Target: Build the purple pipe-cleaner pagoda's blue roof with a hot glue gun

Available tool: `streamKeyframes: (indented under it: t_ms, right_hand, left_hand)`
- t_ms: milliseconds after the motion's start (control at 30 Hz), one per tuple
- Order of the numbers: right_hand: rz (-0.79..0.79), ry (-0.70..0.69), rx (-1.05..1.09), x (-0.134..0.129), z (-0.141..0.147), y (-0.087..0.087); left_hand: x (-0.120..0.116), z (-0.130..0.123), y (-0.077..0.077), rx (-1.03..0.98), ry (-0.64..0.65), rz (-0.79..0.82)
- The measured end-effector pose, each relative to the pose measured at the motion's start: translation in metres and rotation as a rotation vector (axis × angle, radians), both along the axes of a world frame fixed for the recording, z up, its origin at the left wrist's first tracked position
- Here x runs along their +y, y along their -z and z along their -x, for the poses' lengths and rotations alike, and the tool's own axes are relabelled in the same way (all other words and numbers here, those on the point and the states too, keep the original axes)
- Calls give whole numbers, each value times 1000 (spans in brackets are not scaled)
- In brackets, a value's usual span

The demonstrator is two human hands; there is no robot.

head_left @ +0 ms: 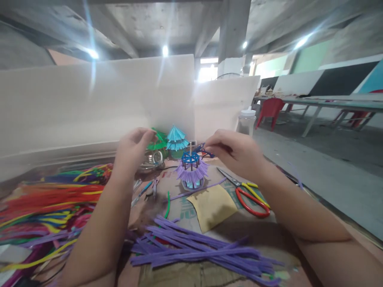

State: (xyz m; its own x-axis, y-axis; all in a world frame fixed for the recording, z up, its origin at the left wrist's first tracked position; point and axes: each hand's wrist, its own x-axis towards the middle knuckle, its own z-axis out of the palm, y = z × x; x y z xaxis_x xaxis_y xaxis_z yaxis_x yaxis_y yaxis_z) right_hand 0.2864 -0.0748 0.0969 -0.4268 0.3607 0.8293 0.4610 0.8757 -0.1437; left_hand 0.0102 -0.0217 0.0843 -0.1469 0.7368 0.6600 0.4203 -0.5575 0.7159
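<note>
Raised on the left, my left hand [136, 145] has its thumb and fingers pressed together; anything between them is too small to make out. My right hand [236, 149] is raised on the other side, fingers bent and close together, with its fingertips blurred. Between and below them stands a small tower [192, 169] with a blue top frame, a stick in its middle and a purple fringe. Neither hand touches it. A turquoise tiered model [176, 139] and a green one [158, 140] are behind. Purple strips [197, 251] lie in a pile nearest me.
Red-handled scissors [248, 199] and a yellowish sheet [213, 205] lie on the cardboard. Colourful strips [56, 199] are heaped at the left. A lidded clear jar [247, 122] stands at the back right, before a white partition [98, 103]. Pliers and pens lie left of the tower.
</note>
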Motion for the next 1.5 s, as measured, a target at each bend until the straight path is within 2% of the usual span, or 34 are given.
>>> streamKeyframes:
  t_ms: [133,233,367,500,600,667,733,800,900,1033,1167,1267,1367,1500]
  right_hand:
    - [113,-120,70,-17,10,-6]
    - [101,-182,79,-24,20,-7]
    - [-53,-189,39,-21,28,4]
    - [-170,-136,-36,-13,29,20]
    - [-221,-118,-117,-9,29,25]
    - [-178,-145,-139,-7,27,23]
    - [-99,-146,-116,-7,21,18]
    - [-68,-91,-68,-6,11,11]
    - [-138,33,-1,-3,-9,2]
    - [-181,109,46,-4,-27,-5]
    - [-153,99,49,-8,-28,-7]
    - [-102,104,-2,-6,-26,-5]
    - [68,178,-174,6,-28,-1]
    - [412,322,-564,33,-40,8]
  left_hand:
    - [-52,-30,-5,80,222,57]
    - [-73,-50,-3,61,370,90]
    - [-82,-56,1,64,547,146]
    - [-79,-49,6,168,583,211]
    - [-71,-45,8,177,609,295]
    - [-65,-41,7,142,575,304]
    - [-60,-36,6,90,487,253]
    - [-56,-29,4,40,382,177]
    - [-49,-14,1,36,201,50]
    - [-46,5,-6,252,-101,-69]
    - [-40,18,-8,481,-239,2]
    - [-19,24,4,564,-231,100]
    - [11,28,31,610,2,458]
    - [39,22,75,664,240,723]
